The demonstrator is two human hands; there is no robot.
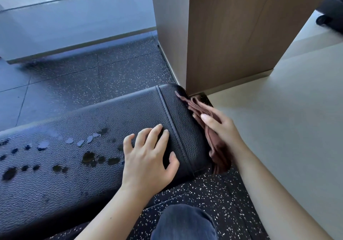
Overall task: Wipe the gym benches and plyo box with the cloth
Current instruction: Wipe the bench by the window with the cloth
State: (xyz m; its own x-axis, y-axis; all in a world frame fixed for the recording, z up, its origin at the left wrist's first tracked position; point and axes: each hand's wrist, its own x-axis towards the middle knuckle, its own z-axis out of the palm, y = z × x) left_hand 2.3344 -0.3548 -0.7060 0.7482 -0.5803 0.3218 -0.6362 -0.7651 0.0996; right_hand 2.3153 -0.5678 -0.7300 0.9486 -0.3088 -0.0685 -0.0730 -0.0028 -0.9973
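A black leather gym bench (78, 165) runs from the lower left to the middle, with wet droplets and dark spots on its top. My left hand (148, 156) rests on the bench top near its right end, fingers spread. My right hand (220, 126) presses a brown cloth (217, 146) against the bench's right end face. The cloth hangs down that end face and bunches up by the far corner. Part of the cloth is hidden behind my hand.
A wood-panelled column (232, 35) stands just beyond the bench's right end. A pale beige raised surface (287, 119) fills the right side. The speckled black rubber floor (194, 193) lies below, with my knee (183, 223) at the bottom. A glass wall (74, 16) is at the back left.
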